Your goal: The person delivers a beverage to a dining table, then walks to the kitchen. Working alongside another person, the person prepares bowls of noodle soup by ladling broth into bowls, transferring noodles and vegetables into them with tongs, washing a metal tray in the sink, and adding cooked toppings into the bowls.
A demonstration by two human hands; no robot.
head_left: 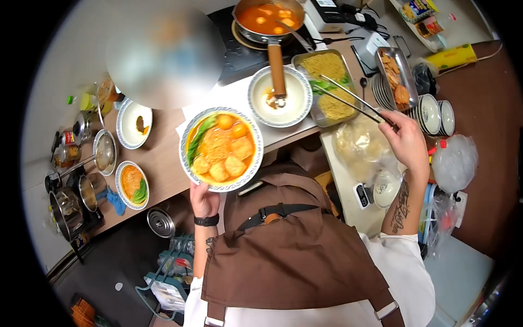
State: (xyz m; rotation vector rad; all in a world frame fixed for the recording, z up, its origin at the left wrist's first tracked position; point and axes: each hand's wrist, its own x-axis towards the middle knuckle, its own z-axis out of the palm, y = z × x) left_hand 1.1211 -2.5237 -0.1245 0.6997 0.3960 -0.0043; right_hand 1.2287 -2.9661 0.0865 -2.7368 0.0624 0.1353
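Observation:
My left hand (204, 200) grips the near rim of a patterned bowl (259, 139) of noodles in orange soup. Leafy greens (200, 139), halved eggs (224, 121) and fried tofu-like chunks (235, 166) lie on top. In my right hand (403, 137) is a pair of dark chopsticks (351, 94), their tips over the greens in a metal tray (297, 59) of yellow noodles (325, 66). Between the bowl and tray stands another patterned bowl (297, 106) with a little brown sauce, partly under a pan's wooden handle (277, 71).
A saucepan (256, 37) of orange soup sits on the stove, a ladle in it. Stacked bowls (430, 114) and a tray of orange-brown pieces (402, 95) stand right. Leftward are a sauced bowl (128, 122) and a smaller noodle bowl (132, 204). A blurred patch hides the upper left.

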